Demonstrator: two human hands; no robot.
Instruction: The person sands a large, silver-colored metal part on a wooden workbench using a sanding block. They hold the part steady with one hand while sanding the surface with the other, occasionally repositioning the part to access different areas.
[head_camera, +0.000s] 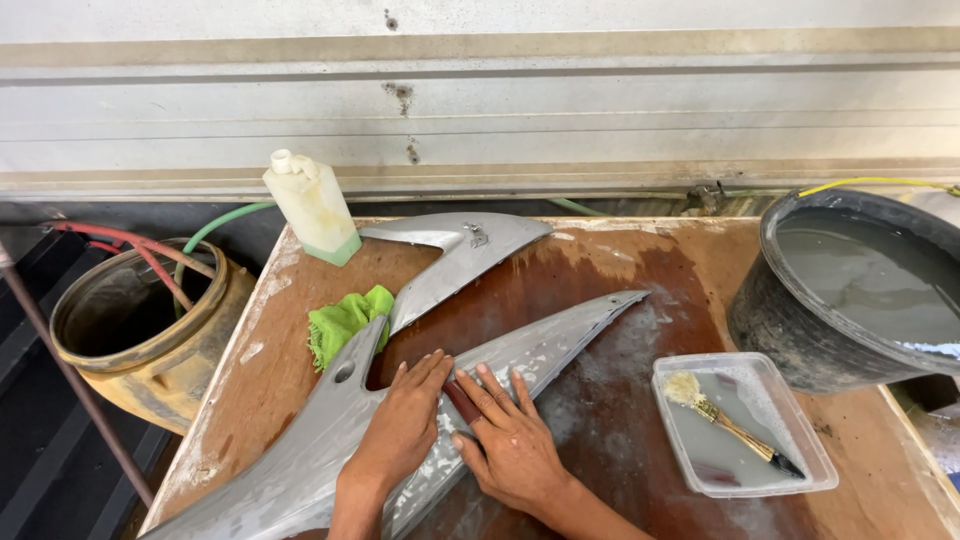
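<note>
1. Head view looks down on both hands at the near edge of a wet, brown plywood worktop (620, 420).
2. A long grey body panel (300, 450), wet and soapy, lies flat across the worktop from the near left corner toward the middle, its tip pointing right.
3. Left hand (405, 420) rests palm down on the panel, fingers together and flat, likely to steady it against sliding.
4. Right hand (510, 440) lies beside it, fingers spread and pressing a small dark red sanding block (462, 400) against the panel; the block sits between the two hands.
5. A second grey panel (460, 255) lies farther back, a green cloth (345, 322) tucked at the gap between the two panels.
6. A pale plastic bottle (312, 208) stands at the far left corner.
7. To the right, a clear plastic tray (810, 440) of cloudy water holds a small brush (730, 425); a black bucket (790, 320) of grey water stands just beside it, close enough for wetting.
8. Left of the worktop sits a dirty yellowish barrel (160, 370) with red and green hoses; a stained corrugated metal wall (600, 110) runs behind.
</note>
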